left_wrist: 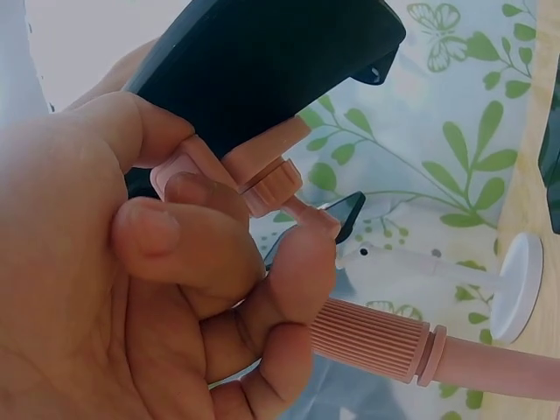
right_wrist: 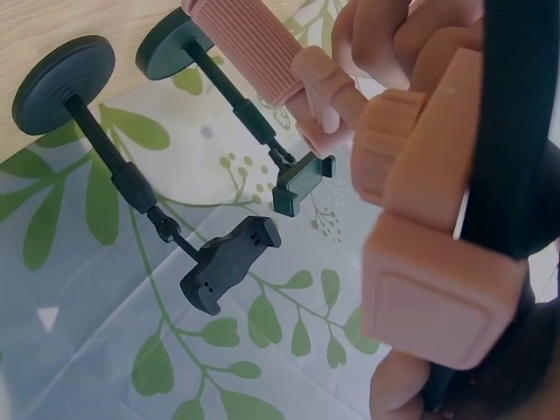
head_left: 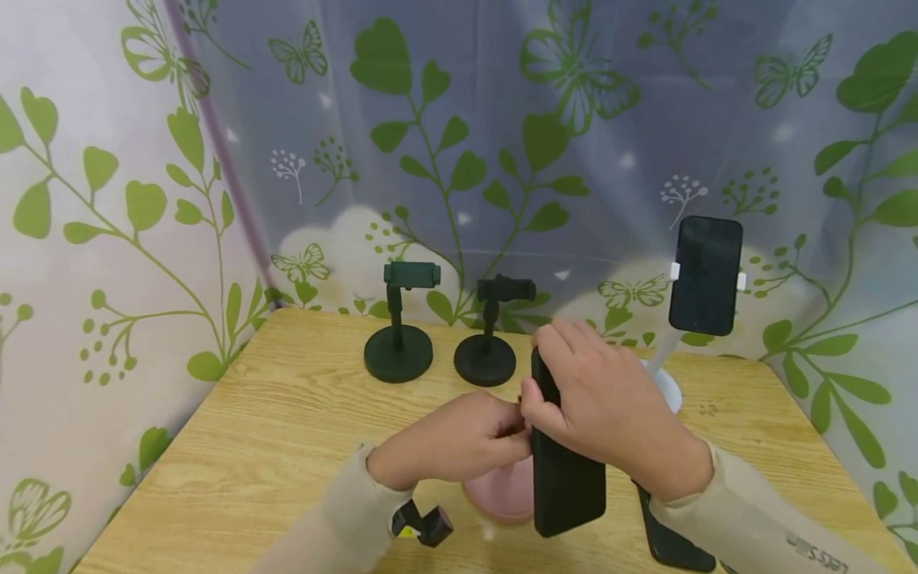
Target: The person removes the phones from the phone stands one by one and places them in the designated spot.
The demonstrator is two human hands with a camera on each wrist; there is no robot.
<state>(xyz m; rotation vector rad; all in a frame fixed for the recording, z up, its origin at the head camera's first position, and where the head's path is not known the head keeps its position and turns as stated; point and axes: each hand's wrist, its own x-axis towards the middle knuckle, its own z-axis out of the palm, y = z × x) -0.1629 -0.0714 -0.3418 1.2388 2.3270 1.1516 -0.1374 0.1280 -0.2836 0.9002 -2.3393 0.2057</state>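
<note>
My right hand (head_left: 610,391) grips a black smartphone (head_left: 570,486) near its upper part, thumb on the near face. The phone stands steeply tilted over a pink phone stand (head_left: 502,496), hiding part of its round base. In the right wrist view, the pink clamp (right_wrist: 437,289) lies against the phone. Curled fingers of my left hand (head_left: 462,438) hold the stand's clamp area from the left. The left wrist view shows the pink knob (left_wrist: 276,185) and ribbed stem (left_wrist: 372,339) beside those fingers; some finger contact there is hidden.
A dark green phone stand (head_left: 398,352) and a black one (head_left: 484,360) stand at the back. Behind my right hand, a white stand (head_left: 668,389) carries an upright phone (head_left: 706,275). Another dark phone (head_left: 670,532) lies partly under my right forearm. A patterned curtain (head_left: 466,223) borders the table.
</note>
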